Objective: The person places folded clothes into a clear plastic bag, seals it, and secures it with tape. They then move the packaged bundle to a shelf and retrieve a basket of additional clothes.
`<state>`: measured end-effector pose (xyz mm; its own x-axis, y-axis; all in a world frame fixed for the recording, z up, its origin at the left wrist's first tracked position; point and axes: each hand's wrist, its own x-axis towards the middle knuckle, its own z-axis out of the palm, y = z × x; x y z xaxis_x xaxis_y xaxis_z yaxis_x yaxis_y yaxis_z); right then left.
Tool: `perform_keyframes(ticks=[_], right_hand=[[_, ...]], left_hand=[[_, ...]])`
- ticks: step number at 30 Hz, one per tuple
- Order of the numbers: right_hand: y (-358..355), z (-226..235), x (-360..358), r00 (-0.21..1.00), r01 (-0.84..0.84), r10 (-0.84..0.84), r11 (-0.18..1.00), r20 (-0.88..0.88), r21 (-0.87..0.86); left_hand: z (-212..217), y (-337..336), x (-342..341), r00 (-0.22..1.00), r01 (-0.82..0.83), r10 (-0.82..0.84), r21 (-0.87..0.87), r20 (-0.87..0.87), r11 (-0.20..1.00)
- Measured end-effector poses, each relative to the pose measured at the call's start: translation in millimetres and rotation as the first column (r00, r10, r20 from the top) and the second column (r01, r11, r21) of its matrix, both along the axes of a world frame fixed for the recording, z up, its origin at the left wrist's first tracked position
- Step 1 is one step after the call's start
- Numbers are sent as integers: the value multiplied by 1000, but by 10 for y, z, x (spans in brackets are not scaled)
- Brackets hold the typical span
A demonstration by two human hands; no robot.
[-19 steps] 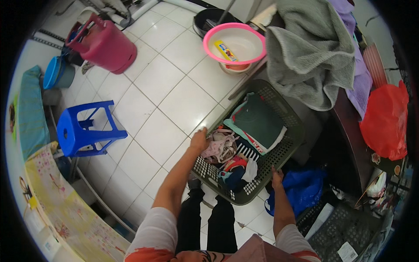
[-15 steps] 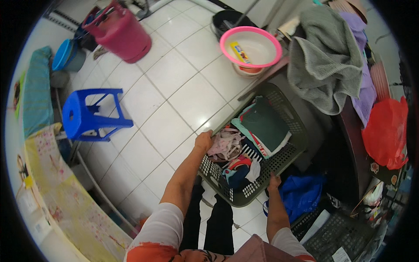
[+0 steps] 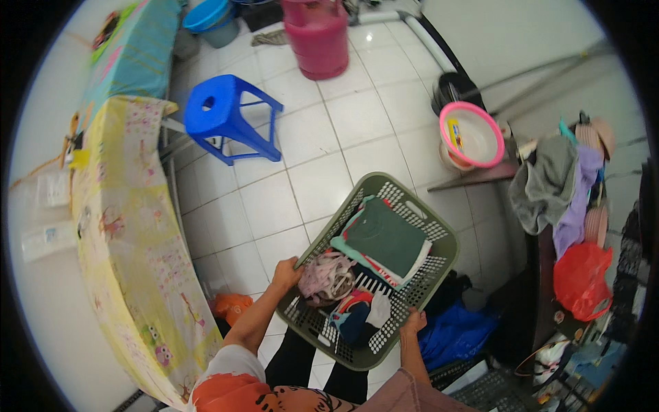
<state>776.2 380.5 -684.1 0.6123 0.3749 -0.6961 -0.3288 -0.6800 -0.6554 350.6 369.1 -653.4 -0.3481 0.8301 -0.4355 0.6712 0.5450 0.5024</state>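
Observation:
An olive-green plastic laundry basket (image 3: 439,250) with perforated sides is held in front of me, tilted diagonally. My left hand (image 3: 287,273) grips its left rim, fingers wrapped over the edge. On the opposite side, my right hand (image 3: 413,321) clasps the near right rim. Inside lies a folded dark green garment (image 3: 386,235) on top of lighter folded cloth. Beside it are a crumpled pale pink cloth (image 3: 325,277), a dark blue bundle (image 3: 353,319) with red and teal parts, and a small white cloth (image 3: 379,309).
A blue plastic stool (image 3: 226,117) and a pink gas cylinder (image 3: 316,41) stand on the tiled floor. A table with a yellow patterned cloth (image 3: 130,226) runs along the left. At right are a pink-rimmed basin (image 3: 473,134), a draped grey towel (image 3: 546,185) and a red plastic bag (image 3: 583,281).
My view has swung to the right. The basket, still in both hands, has come away from beside the dark furniture and now hangs over the open tiles.

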Motion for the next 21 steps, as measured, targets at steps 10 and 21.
perform_keyframes(ticks=[10, 21], right_hand=[[1008, 2308, -1762, 846, -533, 532, 844, 35, 59], [3283, 3665, -3531, 340, -911, 889, 231, 305, 340]], left_hand=[[2557, -1220, -812, 779, -627, 622, 108, 76, 772], [3929, -510, -680, 133, -985, 729, 171, 672, 22]])
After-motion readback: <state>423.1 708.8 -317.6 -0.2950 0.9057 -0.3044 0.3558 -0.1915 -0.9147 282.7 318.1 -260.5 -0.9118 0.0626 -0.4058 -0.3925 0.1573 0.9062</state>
